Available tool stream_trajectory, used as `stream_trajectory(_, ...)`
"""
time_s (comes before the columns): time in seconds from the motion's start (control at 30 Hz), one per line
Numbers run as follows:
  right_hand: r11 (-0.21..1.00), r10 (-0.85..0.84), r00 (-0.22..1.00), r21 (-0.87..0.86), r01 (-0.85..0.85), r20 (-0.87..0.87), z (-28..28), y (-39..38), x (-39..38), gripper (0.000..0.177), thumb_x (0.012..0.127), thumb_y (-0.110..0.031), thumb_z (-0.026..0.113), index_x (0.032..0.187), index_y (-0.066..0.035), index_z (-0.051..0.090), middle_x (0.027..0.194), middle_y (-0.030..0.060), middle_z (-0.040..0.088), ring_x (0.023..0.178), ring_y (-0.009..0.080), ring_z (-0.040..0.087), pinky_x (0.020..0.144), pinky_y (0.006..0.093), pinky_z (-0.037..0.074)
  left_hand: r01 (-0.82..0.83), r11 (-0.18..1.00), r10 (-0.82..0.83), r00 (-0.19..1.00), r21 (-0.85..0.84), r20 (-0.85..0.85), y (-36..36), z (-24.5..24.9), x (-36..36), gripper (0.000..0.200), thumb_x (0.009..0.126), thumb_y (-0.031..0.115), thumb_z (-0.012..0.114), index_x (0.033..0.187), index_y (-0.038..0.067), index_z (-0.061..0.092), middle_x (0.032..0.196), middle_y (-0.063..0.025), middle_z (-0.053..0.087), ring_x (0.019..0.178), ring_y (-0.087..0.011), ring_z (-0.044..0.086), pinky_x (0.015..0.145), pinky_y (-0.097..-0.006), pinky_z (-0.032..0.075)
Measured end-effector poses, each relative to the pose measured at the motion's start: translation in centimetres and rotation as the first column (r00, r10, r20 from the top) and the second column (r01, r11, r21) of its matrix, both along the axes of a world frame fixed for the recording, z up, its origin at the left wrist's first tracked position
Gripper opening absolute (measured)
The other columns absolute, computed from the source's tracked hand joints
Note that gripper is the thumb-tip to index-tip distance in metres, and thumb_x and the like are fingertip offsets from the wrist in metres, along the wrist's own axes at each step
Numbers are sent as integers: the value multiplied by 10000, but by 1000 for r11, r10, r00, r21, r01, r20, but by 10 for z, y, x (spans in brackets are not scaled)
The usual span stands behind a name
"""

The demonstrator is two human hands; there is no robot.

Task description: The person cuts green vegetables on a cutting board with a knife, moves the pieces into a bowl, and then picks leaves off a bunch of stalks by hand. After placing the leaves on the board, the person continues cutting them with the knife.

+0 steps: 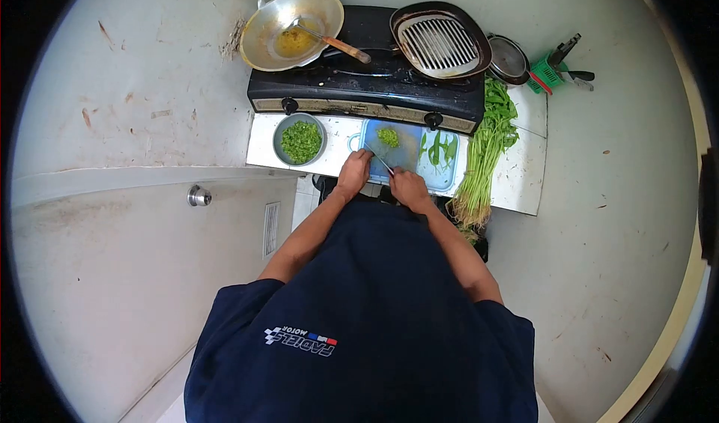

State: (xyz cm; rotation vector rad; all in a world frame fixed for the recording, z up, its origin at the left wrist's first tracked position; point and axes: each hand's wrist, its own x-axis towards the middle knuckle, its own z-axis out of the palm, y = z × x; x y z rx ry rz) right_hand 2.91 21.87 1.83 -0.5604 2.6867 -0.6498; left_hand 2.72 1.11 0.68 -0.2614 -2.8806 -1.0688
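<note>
My right hand [410,189] is closed around the handle of a knife [382,162], whose blade points up and left over the blue cutting board [410,170]. At the board's left edge is my left hand [355,172], close to the blade tip; its fingers are bent, and whether they hold anything is too small to tell. A small heap of chopped greens [387,137] lies at the top of the board. Several green leaves [438,150] rest on its right part. To the left, a grey bowl [278,140] holds more chopped greens [301,142].
Behind the board stands a black stove [367,92] with a wok [258,41], a ladle [346,48] and a grill pan [479,45]. Long-stemmed greens [487,150] lie at right. Beyond are a small pan [509,60] and a green basket [545,75] of utensils.
</note>
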Motion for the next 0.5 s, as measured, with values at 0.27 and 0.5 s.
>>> stream_trajectory(0.27,998,-39,996,55,35,80,13,11,5,311,999,-267,564,1038,37,616,802,290,709,771,477,710,736,555,579,-2,1000,2,1000,22,-7,0,0,1,212,893,-20,595,1085,-3,682,992,-211,643,956,-429,625,857,-493,525)
stream_trajectory(0.5,999,-37,997,14,36,75,12,4,6,305,996,-264,571,1026,34,630,801,289,705,764,481,707,735,552,577,0,1000,0,1000,10,11,0,1,1,205,894,-19,595,1079,0,681,1001,-204,642,965,-421,624,853,-488,524)
